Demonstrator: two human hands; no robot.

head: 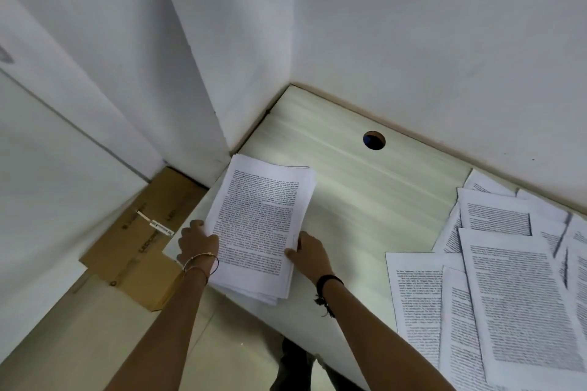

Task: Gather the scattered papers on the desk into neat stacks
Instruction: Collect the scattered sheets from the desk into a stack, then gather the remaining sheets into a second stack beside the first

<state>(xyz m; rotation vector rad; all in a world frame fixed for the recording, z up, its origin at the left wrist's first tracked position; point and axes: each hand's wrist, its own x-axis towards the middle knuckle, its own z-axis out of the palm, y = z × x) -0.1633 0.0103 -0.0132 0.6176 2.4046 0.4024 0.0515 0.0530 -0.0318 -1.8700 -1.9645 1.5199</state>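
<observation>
Stack (259, 225) on desk (349, 200), below-left of hole (374, 140), edges ragged. Left hand (197, 243) grips stack's left edge, fingers curled round it. Right hand (309, 254) pinches right edge, thumb on top. Loose sheets (514, 295) overlapping, below-right of hole. Box (139, 251) on floor, far left of hole.

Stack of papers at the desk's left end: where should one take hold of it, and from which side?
Its two long edges, near the lower end, one hand from each side. The stack rests on the desk, loose and slightly fanned, so pressing from both sides likely keeps the sheets together. The left hand and right hand hold it there.
</observation>
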